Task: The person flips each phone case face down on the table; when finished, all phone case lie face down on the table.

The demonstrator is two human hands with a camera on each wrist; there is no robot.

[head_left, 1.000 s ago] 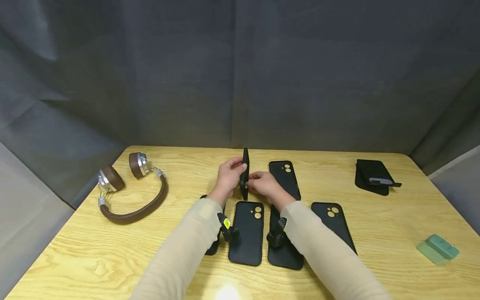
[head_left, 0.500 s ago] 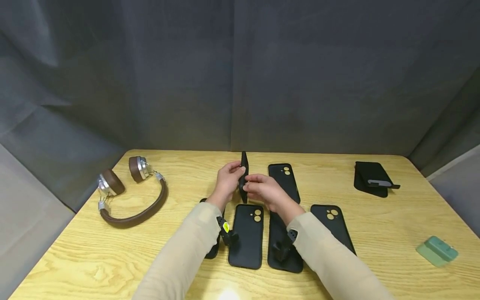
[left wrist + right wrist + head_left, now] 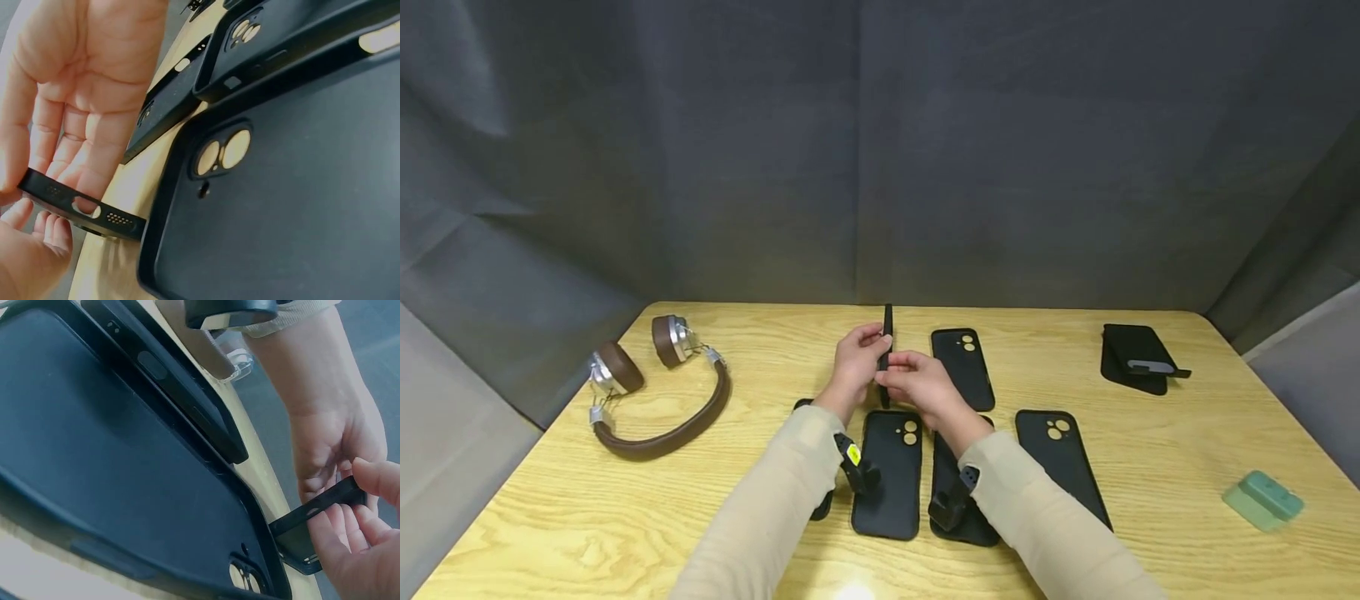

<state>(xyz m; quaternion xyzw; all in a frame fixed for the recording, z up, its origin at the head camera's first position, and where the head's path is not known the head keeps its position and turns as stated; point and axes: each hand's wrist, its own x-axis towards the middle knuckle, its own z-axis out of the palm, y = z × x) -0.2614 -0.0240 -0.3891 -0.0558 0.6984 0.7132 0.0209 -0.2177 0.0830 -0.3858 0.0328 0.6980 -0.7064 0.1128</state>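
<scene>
A black phone case [image 3: 887, 321] is held up edge-on over the far middle of the table. My left hand [image 3: 853, 362] grips it from the left, thumb on the near side. My right hand [image 3: 921, 385] pinches its lower part from the right. In the left wrist view, the held case [image 3: 47, 190] shows an edge with a port cutout and small speaker holes. The right wrist view shows my right fingers [image 3: 350, 528] inside the case and the thumb over its rim. Below my hands lie more black cases, including a middle case [image 3: 887, 483] with camera cutouts.
A case [image 3: 962, 367] lies behind my right hand, and another [image 3: 1063, 454] right of my forearm. Brown headphones [image 3: 688, 429] rest at left. A black pouch-like item [image 3: 1138, 354] with a grey piece sits at back right, a green translucent object [image 3: 1264, 500] at front right.
My right hand's fingers spread along the held case, then closed on its lower part. The case turned slightly more edge-on, while my left hand kept its hold.
</scene>
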